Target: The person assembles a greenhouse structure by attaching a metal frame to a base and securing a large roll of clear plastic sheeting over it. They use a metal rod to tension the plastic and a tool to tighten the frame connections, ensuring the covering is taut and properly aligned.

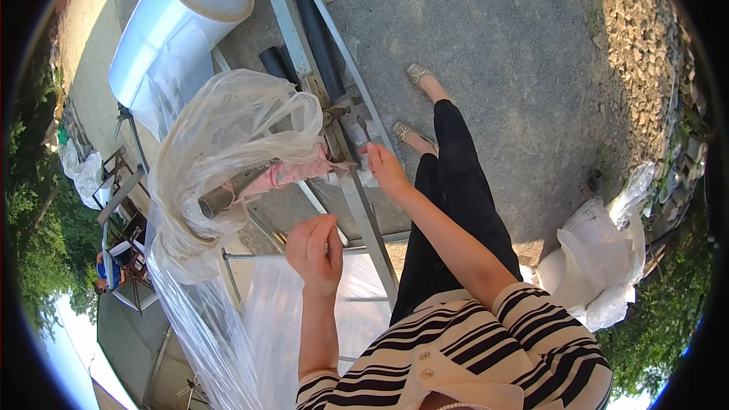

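Grey gravel ground (524, 53) stretches beyond a metal frame (363, 209), with heaped stones (645, 53) and crumpled white plastic (596, 258) on the right. At the upper left, a big roll of clear film (178, 26) hangs on a rod. Nearer, a loose film bundle (201, 144) drapes over and around a grey tube (218, 201) with pink wrapping (285, 175).

Small and dark, a metal handle (364, 129) stands at the frame's near end, just beside the wrapping. The right hand (386, 171) is at its end, fingers apparently pinched on it, though the contact is too small to be sure. The left hand (315, 254) hangs below the bundle, fingers curled together, nothing seen in them.

I'd judge the handle stiff and hard, best taken at its free end; the bundle should be light, soft and slippery, better gathered by several folds than one edge. No label or writing is legible.
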A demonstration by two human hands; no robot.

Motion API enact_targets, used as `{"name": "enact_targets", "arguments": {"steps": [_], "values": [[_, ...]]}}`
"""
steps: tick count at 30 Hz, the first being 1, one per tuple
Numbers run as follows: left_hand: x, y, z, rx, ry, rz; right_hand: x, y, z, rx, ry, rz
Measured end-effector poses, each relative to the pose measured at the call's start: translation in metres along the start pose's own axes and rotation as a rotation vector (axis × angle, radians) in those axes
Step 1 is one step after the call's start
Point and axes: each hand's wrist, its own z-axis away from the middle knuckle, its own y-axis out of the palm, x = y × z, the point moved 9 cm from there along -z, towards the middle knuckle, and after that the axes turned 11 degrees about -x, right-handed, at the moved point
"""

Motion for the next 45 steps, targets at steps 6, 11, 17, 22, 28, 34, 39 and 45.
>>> {"name": "enact_targets", "arguments": {"steps": [6,11,17,22,28,34,39,45], "values": [[-0.001,-0.065,-0.078,-0.270,0.247,-0.470,0.004,0.027,-0.015,0.003,0.002,-0.045],[0.012,-0.070,-0.094,-0.246,0.276,-0.486,0.007,0.029,-0.011,0.016,0.013,-0.077],[0.031,-0.067,-0.094,-0.194,0.151,-0.364,0.011,0.035,-0.018,0.023,0.053,-0.133],[0.044,-0.065,-0.111,-0.127,0.021,-0.185,0.008,0.036,-0.018,-0.089,0.009,-0.133],[0.046,-0.064,-0.108,-0.184,0.034,-0.189,0.022,0.023,-0.019,-0.190,-0.261,0.160],[0.042,-0.063,-0.107,-0.202,0.024,-0.186,-0.002,0.040,-0.033,-0.271,-0.303,0.172],[0.041,-0.064,-0.109,-0.204,0.059,-0.189,0.014,0.041,-0.032,-0.267,-0.413,0.406],[0.041,-0.064,-0.108,-0.268,0.014,-0.191,0.030,0.017,-0.046,-0.198,-0.514,0.728]]}}
